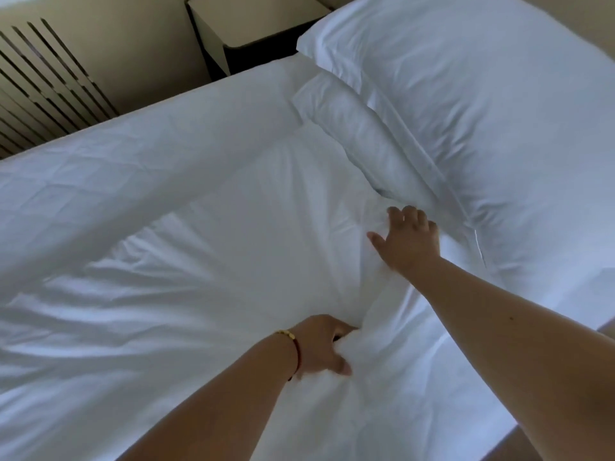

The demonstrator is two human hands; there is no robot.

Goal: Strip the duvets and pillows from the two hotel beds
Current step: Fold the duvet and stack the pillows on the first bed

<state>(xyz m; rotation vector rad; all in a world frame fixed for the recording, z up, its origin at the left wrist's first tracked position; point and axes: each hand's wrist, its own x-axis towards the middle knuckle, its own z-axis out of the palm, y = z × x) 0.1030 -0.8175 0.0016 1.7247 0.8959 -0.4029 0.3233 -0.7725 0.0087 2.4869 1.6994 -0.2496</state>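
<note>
The left hand (pixel 327 347) grips a bunch of white duvet (pixel 186 247). The right hand (pixel 407 239) reaches the duvet's edge beside two pillows (pixel 466 104).

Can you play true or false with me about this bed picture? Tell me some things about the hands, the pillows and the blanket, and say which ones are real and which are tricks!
1. The left hand is bunching up the white duvet. True.
2. The right hand is lifting a pillow high in the air. False: it reaches down to the duvet's top edge, just beside the lower pillow.
3. Two white pillows are stacked, the upper pillow on top. True.
4. The bracelet is on the right wrist. False: it is on the left wrist.
5. The nightstand stands behind the bed's head end. True.
</note>
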